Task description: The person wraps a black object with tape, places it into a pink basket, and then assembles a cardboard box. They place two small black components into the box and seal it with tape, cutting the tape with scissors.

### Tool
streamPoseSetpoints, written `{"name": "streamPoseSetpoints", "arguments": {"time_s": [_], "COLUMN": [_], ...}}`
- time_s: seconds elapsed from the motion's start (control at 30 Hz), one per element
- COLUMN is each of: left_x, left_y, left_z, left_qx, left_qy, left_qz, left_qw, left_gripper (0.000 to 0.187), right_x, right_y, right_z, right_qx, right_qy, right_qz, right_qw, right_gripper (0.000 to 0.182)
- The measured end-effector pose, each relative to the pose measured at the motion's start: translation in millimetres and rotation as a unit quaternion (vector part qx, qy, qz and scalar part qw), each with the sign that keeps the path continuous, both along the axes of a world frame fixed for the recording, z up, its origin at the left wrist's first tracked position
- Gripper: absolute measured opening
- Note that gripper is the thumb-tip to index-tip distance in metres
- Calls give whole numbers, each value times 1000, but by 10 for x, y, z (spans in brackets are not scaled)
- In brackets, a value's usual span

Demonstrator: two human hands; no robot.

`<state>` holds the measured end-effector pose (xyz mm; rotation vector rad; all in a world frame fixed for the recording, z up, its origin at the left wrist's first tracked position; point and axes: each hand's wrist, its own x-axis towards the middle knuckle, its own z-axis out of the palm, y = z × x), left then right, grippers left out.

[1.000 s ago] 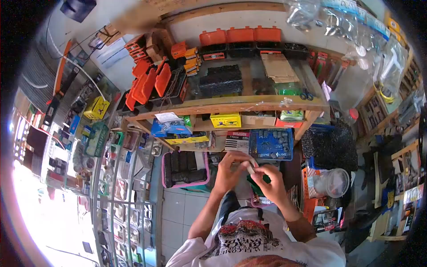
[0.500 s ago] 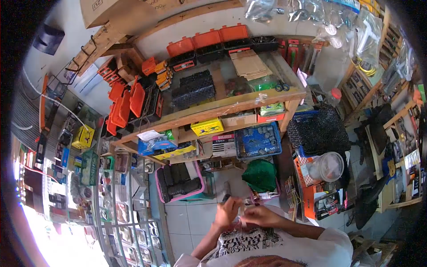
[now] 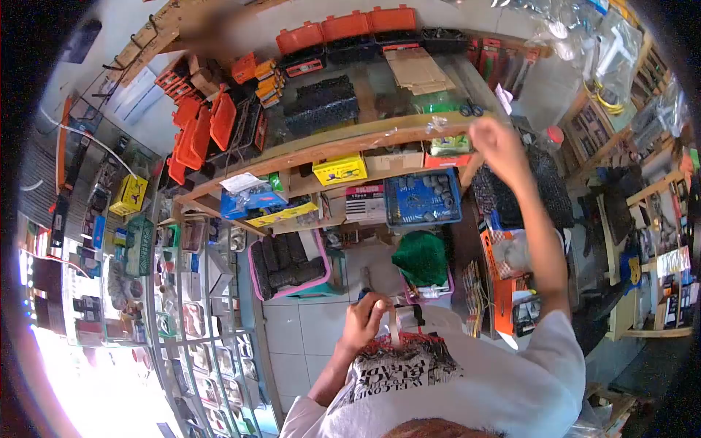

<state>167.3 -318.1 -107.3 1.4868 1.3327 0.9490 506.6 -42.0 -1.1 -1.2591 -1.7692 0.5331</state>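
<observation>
My left hand (image 3: 364,321) is closed low in front of the printed white shirt. A narrow pale strip (image 3: 395,325) hangs beside its fingertips, and a small dark and grey piece shows just above the knuckles; what the fingers grip is unclear. My right hand (image 3: 498,146) is raised at the right front corner of the glass-topped counter (image 3: 372,136), blurred by motion, its fingers seemingly curled. Dark-handled scissors (image 3: 471,109) lie on the glass just behind it. Brown cardboard sheets (image 3: 418,71) lie further back on the counter.
Open orange-lidded cases (image 3: 204,135) and a black bubble-wrapped bundle (image 3: 321,104) are on the counter. Beneath are a yellow box (image 3: 340,169) and a blue basket (image 3: 422,198). A pink-rimmed bin (image 3: 326,271) and a green bag (image 3: 421,258) stand on the floor.
My right hand has left my left hand and moved up and right to the counter corner. My left hand stays low, near the shirt. The view has shifted slightly.
</observation>
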Motion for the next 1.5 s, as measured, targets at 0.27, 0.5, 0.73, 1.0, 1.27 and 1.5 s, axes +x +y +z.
{"name": "streamPoseSetpoints", "arguments": {"time_s": [0.27, 0.5, 0.73, 1.0, 1.27, 1.5], "left_x": [-108, -55, -67, -11, -1, 60], "left_y": [99, -16, -93, -44, -108, -181], "left_z": [101, 29, 78, 245, 281, 258], "left_qx": [27, 64, 172, 202, 196, 123], "left_qy": [30, 56, 177, 177, 194, 118], "left_qz": [-53, -4, -55, -98, -101, -40], "left_qw": [998, 996, 967, 958, 956, 985], "left_gripper": [17, 13, 12, 15, 18, 14], "right_x": [288, 581, 668, 509, -57, -44], "right_y": [1433, 2002, 2234, 2010, 1436, 1848], "right_z": [-146, -218, -516, -396, 221, -175], "right_qx": [44, -102, -8, 13, -144, -109], "right_qy": [-405, -402, -452, -503, -394, -411], "right_qz": [-165, -124, -148, -157, -157, -177], "right_qw": [898, 901, 880, 850, 894, 888], "right_gripper": [32, 25, 35, 41, 31, 38]}}
